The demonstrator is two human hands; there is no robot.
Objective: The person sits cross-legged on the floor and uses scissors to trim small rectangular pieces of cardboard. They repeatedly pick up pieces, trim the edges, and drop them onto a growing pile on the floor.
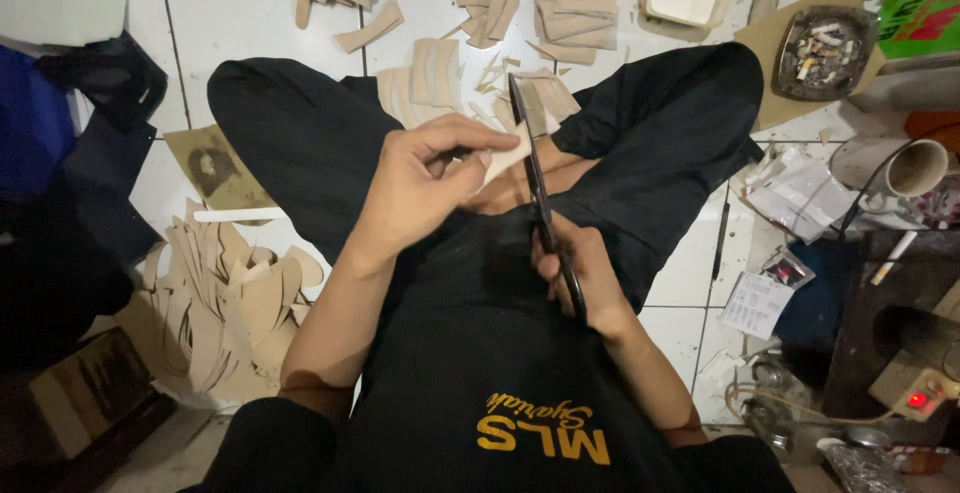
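Your right hand [583,271] grips black scissors [540,193], blades pointing toward twelve o'clock. At ten o'clock from it, your left hand [425,178] pinches a tan strip [505,153] against the blades.

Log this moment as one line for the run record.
left hand: pinching tan piece | right hand: gripping black scissors, blades at piece | cut tan pieces on white tile floor

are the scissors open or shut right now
Cannot tell: only one dark blade of the scissors shows, beside the tan piece in the left hand; right hand grips the handles.
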